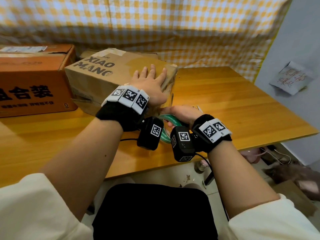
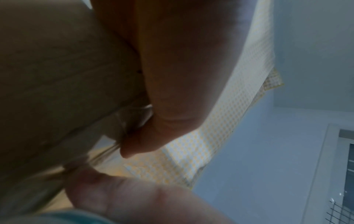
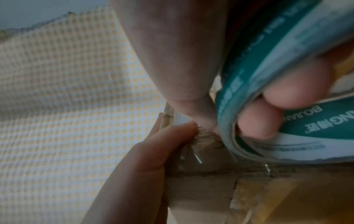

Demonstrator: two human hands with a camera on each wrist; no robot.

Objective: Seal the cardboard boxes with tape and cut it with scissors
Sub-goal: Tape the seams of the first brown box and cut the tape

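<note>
A brown cardboard box [image 1: 103,78] printed XIAO MANG lies on the wooden table [image 1: 242,110]. My left hand [image 1: 150,78] rests flat on its top near the right end, fingers straight. Its thumb [image 2: 138,144] hangs over the edge and presses a strip of clear tape [image 2: 134,115] onto the box [image 2: 57,75]. Just below, at the box's near right corner, my right hand [image 1: 180,113] grips the green-and-white tape roll [image 1: 170,118], with fingers [image 3: 287,91] curled through the core of the roll [image 3: 268,60]. The tape [image 3: 191,151] runs from roll to box [image 3: 210,189]. No scissors clearly visible.
An orange carton [image 1: 34,80] stands at the left, touching the brown box. A yellow checked cloth [image 1: 173,23] hangs behind the table. A paper note [image 1: 290,78] is stuck to the right wall. The table's right edge is close to my right wrist.
</note>
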